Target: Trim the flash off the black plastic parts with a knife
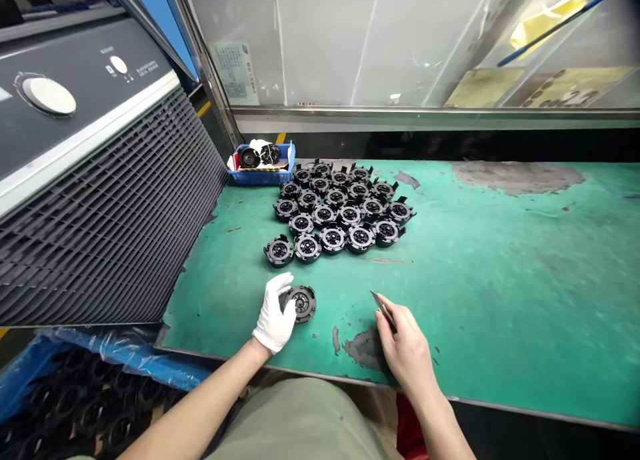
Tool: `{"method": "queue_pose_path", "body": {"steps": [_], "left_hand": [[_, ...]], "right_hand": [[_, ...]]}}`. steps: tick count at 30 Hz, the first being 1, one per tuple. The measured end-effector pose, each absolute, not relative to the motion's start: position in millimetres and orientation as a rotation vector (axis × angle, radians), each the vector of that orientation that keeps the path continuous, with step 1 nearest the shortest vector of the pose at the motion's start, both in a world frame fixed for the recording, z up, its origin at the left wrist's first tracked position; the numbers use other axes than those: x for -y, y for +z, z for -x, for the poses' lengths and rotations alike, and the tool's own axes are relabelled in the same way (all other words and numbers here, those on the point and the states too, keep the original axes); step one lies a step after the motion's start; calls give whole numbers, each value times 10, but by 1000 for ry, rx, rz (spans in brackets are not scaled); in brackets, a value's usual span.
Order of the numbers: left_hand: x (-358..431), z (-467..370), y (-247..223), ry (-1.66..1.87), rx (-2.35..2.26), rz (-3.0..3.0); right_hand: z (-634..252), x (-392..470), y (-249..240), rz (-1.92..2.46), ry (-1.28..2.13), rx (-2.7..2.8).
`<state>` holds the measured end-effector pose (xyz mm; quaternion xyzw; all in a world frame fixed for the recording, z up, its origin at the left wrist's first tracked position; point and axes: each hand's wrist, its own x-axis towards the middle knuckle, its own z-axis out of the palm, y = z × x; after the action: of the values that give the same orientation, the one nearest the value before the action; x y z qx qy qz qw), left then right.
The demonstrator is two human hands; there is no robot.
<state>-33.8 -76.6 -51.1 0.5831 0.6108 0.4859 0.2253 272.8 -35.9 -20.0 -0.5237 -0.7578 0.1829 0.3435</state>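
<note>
"Left hand [275, 317], in its white glove: is it holding anything?"

"Yes. Thumb and fingers take the nine o'clock edge of a round black part [303, 305]. Whether that part touches the green worktop [500, 300] or is lifted slightly, one cannot tell."

"And the right hand [407, 343]?"

"Bare, between three and four o'clock from the part and well apart from it. Its fingers pinch a slim, pointed tool [384, 312], tip toward eleven. A worn grey patch [363, 348] lies just beside that hand, at nine."

"What surrounds the held part?"

"At one o'clock, a close crowd of similar black parts [333, 239], facing up. At eleven, a blue tray [260, 178] with a couple more inside. Toward ten stands a grey slatted machine [125, 233]."

"Lower down?"

"Between eight and nine, a blue-lined bin [135, 357], holding many dark pieces [95, 407]."
</note>
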Motion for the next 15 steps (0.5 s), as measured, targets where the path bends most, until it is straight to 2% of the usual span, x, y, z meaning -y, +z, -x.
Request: {"method": "queue_pose_path", "body": {"steps": [8,15], "left_hand": [[846,304,-545,1374,-1860,-1455],[1293,451,-522,1169,-2019,-1631]], "right_hand": [[-2671,482,-214,1312,491,1966],[-2235,694,-319,1294,586,1904]]}}
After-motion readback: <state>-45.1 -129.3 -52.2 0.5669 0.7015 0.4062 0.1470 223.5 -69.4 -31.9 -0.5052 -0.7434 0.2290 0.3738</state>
